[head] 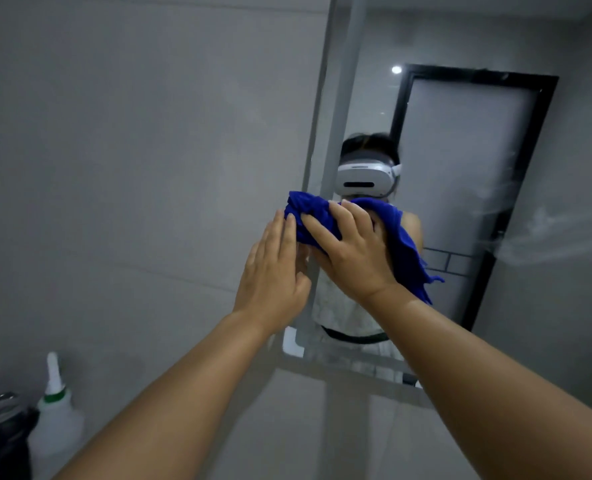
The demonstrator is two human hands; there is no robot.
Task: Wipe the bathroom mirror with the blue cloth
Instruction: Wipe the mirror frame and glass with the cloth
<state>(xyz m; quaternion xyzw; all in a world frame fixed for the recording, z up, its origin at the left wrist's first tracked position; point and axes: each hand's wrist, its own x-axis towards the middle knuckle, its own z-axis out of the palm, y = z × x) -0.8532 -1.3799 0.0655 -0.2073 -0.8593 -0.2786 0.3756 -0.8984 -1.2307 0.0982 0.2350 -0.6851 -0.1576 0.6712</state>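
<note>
Right hand (353, 251): fingers curled over bunched cloth (310, 207), pressing it on mirror (460, 168) near its left edge | left hand (273, 271): fingers straight, touching cloth's left end | most glass lies right

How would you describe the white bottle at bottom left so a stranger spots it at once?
Start at the grey wall left of the mirror and follow it down to the bottom-left corner. There a white bottle stands beside a dark object. Its green collar and tall pointed nozzle set it apart.
</note>
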